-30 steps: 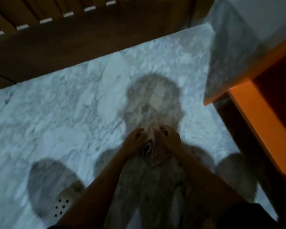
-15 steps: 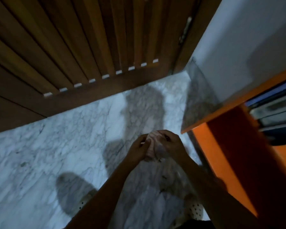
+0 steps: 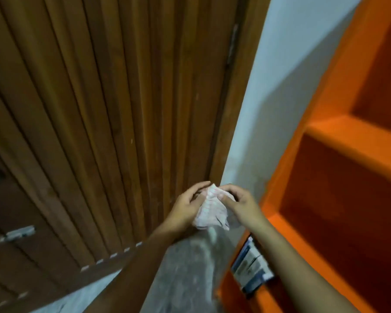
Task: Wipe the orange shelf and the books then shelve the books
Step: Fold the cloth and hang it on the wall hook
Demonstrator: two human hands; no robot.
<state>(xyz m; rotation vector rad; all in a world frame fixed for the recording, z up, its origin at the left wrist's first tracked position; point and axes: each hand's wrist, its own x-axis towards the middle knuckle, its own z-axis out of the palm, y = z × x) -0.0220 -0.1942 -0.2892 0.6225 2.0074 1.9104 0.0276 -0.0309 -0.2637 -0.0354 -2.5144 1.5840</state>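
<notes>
Two hands, left hand (image 3: 185, 206) and right hand (image 3: 239, 203), pinched one crumpled cloth (image 3: 210, 211) between them, the orange shelf (image 3: 339, 136) lying rightward, nearer the right hand.

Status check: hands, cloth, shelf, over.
Left hand and right hand both gripping the cloth. Cloth held short of the orange shelf; books sit in a lower compartment. Nothing between cloth and shelf.

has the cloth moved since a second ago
Yes: the cloth has risen beside the orange shelf; half a second ago it sat below the books, now above them.
</notes>
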